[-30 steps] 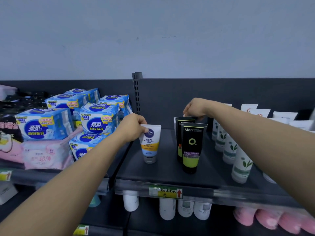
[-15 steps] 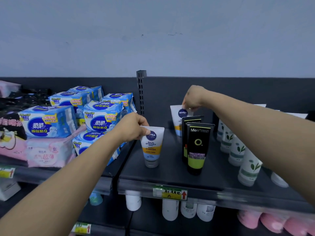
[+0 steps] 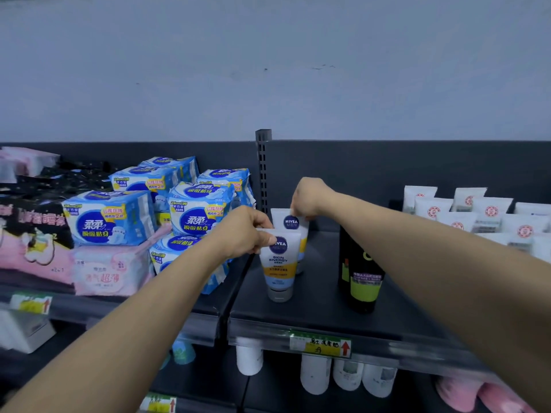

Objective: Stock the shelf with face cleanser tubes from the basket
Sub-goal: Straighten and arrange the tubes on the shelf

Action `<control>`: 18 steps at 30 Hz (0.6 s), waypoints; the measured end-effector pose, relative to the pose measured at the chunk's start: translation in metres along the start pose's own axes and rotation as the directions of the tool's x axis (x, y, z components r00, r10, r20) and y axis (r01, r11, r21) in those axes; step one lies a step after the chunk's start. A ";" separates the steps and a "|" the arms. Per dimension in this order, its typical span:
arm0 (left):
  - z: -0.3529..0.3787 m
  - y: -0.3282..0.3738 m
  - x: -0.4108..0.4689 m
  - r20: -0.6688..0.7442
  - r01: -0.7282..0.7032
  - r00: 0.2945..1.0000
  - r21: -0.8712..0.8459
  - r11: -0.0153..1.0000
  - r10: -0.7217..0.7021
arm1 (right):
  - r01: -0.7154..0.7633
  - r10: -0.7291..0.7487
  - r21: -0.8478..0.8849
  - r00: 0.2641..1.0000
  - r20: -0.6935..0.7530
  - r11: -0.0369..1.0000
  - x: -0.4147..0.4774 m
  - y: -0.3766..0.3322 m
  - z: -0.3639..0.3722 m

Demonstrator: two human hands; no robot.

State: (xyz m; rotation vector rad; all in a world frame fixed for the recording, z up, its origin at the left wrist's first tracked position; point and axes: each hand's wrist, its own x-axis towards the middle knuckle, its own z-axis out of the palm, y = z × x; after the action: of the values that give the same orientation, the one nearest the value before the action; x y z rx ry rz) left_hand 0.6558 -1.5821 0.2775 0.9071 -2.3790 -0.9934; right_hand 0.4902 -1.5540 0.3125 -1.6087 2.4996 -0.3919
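A white, yellow and blue plastic cleanser tube with a grey cap (image 3: 278,269) is stood cap-down on the dark metal shelf (image 3: 322,296), its long axis upright and its crimped top pinched by the curled fingers of the left hand (image 3: 244,231). A second matching tube (image 3: 290,223) is held upright directly behind it, pinched at its top edge from above by the right hand (image 3: 307,198), which is reached further in. The coming move is judged to turn on this front-to-back line, the rear tube being settled straight behind the front one, left of the black and green tube (image 3: 365,286).
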 end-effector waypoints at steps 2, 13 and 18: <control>0.002 0.000 0.000 -0.015 0.000 1.000 -0.044 0.999 0.000 | 0.026 -0.027 -0.027 1.000 -0.004 0.999 0.002 0.001 0.002; -0.007 0.017 -0.002 -0.170 -0.062 0.983 0.070 0.996 0.073 | 0.030 -0.022 0.079 0.996 -0.088 0.996 -0.037 0.034 -0.058; 0.008 0.056 0.011 -0.198 -0.228 0.948 0.124 0.966 0.249 | -0.020 0.019 0.088 1.000 0.018 0.996 -0.067 0.068 -0.080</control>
State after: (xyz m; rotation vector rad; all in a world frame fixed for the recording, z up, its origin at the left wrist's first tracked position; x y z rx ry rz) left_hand 0.6200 -1.5561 0.3149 0.6979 -2.3044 -0.6554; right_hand 0.4383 -1.4547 0.3679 -1.5470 2.4477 -0.4766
